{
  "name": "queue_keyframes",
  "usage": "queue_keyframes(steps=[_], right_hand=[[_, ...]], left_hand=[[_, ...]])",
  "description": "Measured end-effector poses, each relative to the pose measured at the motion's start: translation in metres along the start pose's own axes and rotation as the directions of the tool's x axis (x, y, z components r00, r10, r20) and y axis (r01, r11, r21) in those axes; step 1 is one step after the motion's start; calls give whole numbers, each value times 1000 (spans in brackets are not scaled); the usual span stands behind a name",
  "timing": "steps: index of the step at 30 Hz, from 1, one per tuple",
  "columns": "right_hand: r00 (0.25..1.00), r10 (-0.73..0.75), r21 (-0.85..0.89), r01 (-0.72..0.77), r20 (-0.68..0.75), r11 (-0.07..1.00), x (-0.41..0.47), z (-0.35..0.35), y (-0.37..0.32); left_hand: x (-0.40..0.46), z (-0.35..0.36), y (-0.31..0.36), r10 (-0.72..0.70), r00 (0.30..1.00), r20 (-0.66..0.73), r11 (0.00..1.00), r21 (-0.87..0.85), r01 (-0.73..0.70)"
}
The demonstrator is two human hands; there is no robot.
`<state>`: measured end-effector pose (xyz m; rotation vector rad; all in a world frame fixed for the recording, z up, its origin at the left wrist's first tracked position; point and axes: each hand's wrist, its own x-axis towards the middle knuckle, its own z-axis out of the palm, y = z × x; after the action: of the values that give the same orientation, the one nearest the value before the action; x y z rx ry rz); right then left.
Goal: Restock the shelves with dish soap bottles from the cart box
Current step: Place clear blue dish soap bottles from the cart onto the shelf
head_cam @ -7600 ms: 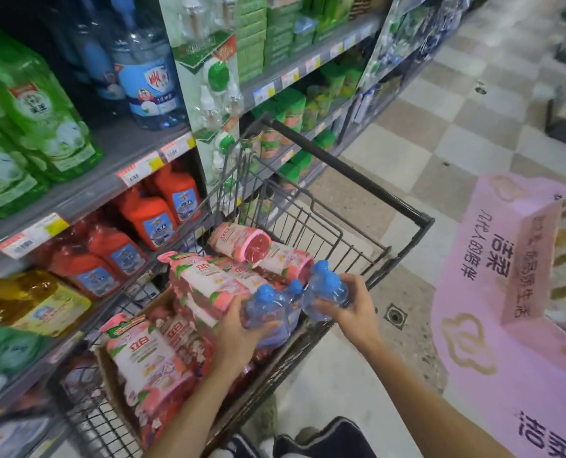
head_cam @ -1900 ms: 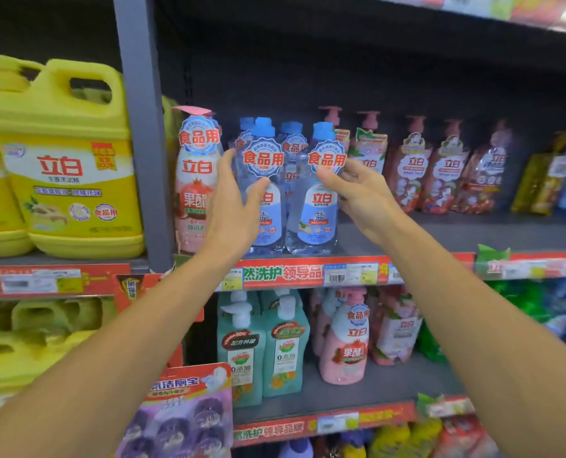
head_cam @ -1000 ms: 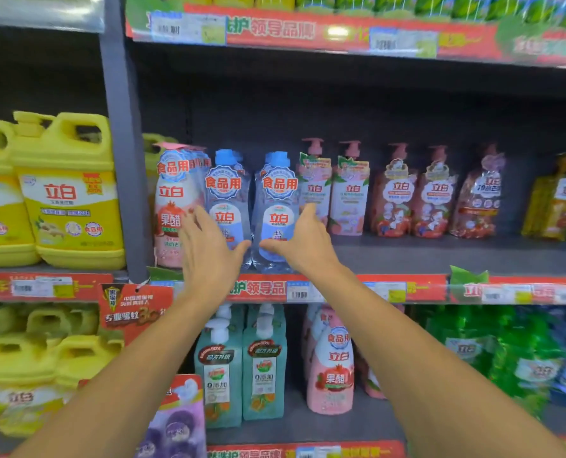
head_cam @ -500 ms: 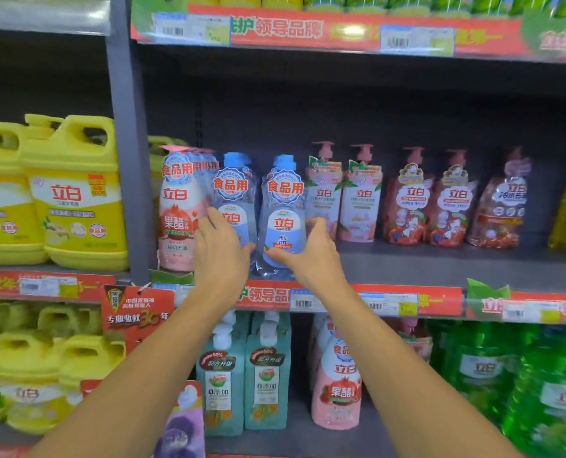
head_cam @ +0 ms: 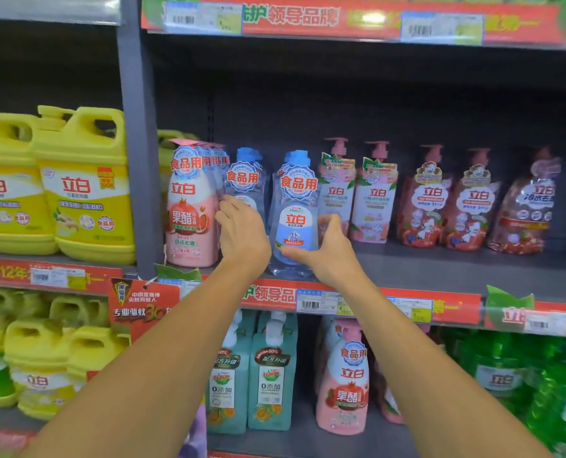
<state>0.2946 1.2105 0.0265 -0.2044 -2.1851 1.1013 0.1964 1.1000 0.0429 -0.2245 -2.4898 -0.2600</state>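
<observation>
While both my arms reach to the middle grey metal shelf, my right hand cups the clear blue-capped dish soap bottle, fingers half curled round its right side and thumb under its blue 立白 label, which also shows 盐; its round collar tag reads 食品用. My left hand lies flat, fingers nearly straight, against the second clear blue-capped bottle just beside it, gripping nothing that I can tell. Both bottles stand upright at the shelf's front edge, touching the pink 立白 果醋 bottle on their left. Half a second ago my hands sat almost the same; two seconds ago they held the bottles near the necks. Rightward stand two pale pink pump bottles and three red pump bottles; two yellow 立白 jugs fill the left bay.
</observation>
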Motion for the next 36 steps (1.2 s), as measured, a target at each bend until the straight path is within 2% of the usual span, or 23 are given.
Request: queue_keyframes(steps=[6,16,24,29,36], right_hand=[[999,17,23,-18,41,1000,5,-5,5],[995,23,29,-26,97,999,9,-10,7],[997,36,41,-39,70,998,5,-6,16],[996,53,43,-56,70,998,3,-7,17],[996,64,-5,-64,57,998,2,-9,14]], left_hand=[[10,4,-2,45,999,9,998,43,-45],[14,11,-5,25,1000,9,973,-230,-22],[18,19,-4,20,999,-32,960,-278,-28],[16,18,-10,103,994,-40,967,-230,-109],[-4,15,-33,272,961,-44,920,-282,-273]])
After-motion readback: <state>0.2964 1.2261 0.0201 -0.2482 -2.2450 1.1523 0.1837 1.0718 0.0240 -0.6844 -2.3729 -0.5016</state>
